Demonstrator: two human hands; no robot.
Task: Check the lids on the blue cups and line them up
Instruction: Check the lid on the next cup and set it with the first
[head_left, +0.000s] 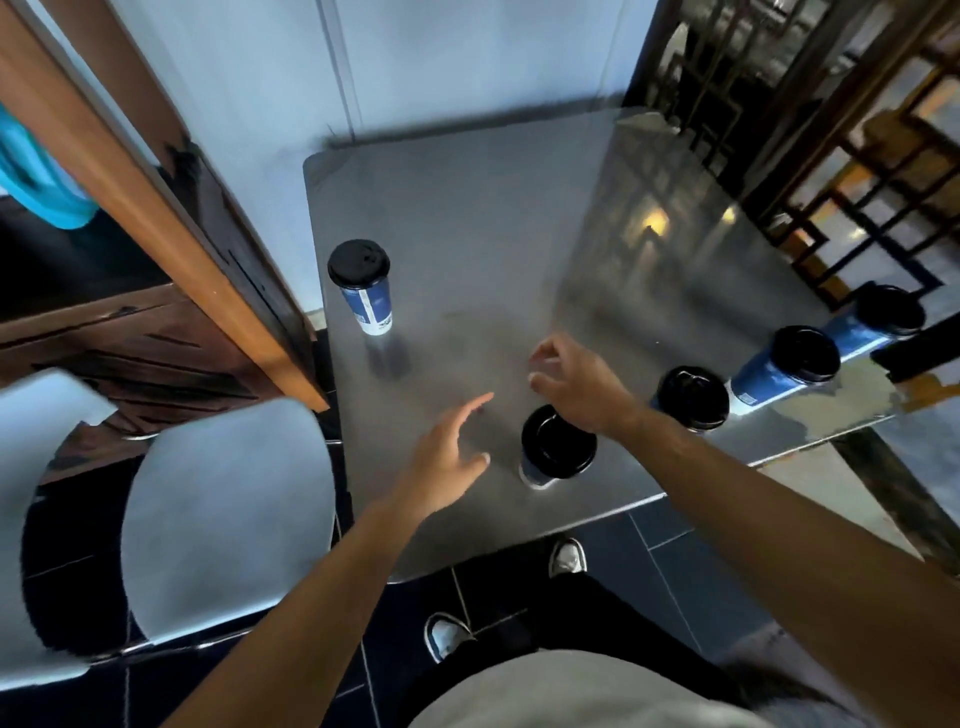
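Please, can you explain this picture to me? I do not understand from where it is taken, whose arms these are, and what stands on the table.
There is no machine here. A person wears a wide-angle camera on the head, so this one view looks down at their own arms and shoes. The grey table carries five blue cups with black lids. One cup stands alone at the left side. The other four run along the right: nearest cup, second cup, third cup, and farthest cup. The left hand is open above the table. The right hand hovers above the nearest cup, fingers loosely curled. Neither hand holds anything.
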